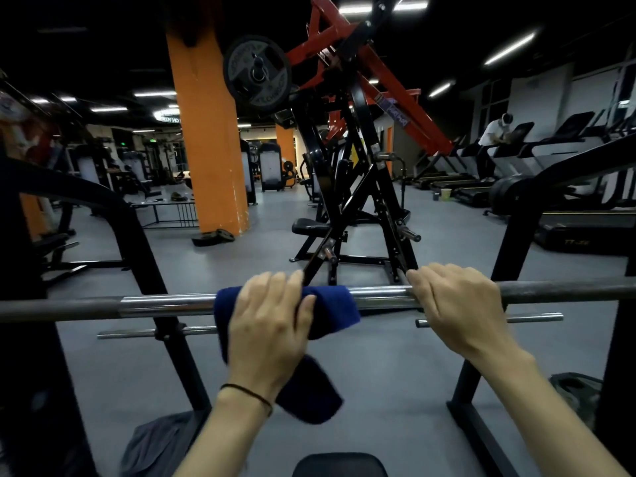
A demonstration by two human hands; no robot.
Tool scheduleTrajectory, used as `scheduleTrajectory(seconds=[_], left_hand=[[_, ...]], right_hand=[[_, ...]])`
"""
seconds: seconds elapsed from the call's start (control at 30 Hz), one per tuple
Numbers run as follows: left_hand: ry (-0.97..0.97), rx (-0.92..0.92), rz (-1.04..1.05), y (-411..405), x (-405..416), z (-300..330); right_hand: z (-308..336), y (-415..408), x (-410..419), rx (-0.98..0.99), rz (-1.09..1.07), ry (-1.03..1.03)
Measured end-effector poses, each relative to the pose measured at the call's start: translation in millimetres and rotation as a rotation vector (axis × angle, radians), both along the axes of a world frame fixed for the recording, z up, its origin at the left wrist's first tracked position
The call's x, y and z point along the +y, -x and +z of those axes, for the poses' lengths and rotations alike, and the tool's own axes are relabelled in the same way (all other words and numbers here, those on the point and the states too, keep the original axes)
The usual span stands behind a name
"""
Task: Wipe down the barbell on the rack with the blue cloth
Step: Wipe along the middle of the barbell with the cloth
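A steel barbell [165, 302] lies level across the black rack [512, 242], spanning the whole view. A dark blue cloth [335, 306] is wrapped over its middle, with a loose end hanging down below my wrist. My left hand [268, 321] grips the bar through the cloth, fingers curled over the top. To its right, my right hand [454, 301] grips the bare bar, fingers curled over it.
A thinner safety bar [137, 333] runs just below the barbell. The black bench pad [339, 464] sits at the bottom centre. Beyond stand a red-and-black plate-loaded machine [347, 166], an orange pillar [206, 139], and treadmills [550, 156] with a person at the right.
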State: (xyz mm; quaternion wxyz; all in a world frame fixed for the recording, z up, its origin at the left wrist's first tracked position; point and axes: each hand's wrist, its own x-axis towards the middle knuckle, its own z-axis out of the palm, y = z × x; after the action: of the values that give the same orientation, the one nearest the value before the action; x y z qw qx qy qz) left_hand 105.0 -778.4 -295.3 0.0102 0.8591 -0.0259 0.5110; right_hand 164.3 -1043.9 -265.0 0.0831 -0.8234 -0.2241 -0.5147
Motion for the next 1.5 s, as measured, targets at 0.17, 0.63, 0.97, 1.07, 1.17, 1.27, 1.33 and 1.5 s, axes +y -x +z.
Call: scheduleTrajectory(seconds=[0.17, 0.63, 0.97, 1.07, 1.17, 1.27, 1.33, 1.5], left_hand=[[0.115, -0.070, 0.064, 7, 24, 0], [-0.030, 0.025, -0.027, 4, 3, -6], [0.050, 0.027, -0.130, -14, -98, -2], [-0.030, 0.057, -0.114, -6, -68, 1], [0.014, -0.012, -0.020, 5, -6, -2], [0.082, -0.023, 0.065, 12, 22, -2], [0.138, -0.042, 0.060, 4, -2, -1], [-0.004, 0.011, -0.157, -21, -116, -4]], right_hand=[[-29, 1, 1, -0.084, 0.011, 0.071], [-41, 0, -2, -0.183, -0.030, 0.036], [-46, -9, 9, -0.239, -0.021, -0.065], [-44, -10, 5, -0.254, -0.011, -0.051], [-41, -12, 4, -0.269, -0.014, -0.053], [-40, -15, 2, -0.301, -0.018, -0.001], [-37, -17, 0, -0.313, -0.015, 0.049], [-25, -22, -4, -0.347, 0.027, 0.122]])
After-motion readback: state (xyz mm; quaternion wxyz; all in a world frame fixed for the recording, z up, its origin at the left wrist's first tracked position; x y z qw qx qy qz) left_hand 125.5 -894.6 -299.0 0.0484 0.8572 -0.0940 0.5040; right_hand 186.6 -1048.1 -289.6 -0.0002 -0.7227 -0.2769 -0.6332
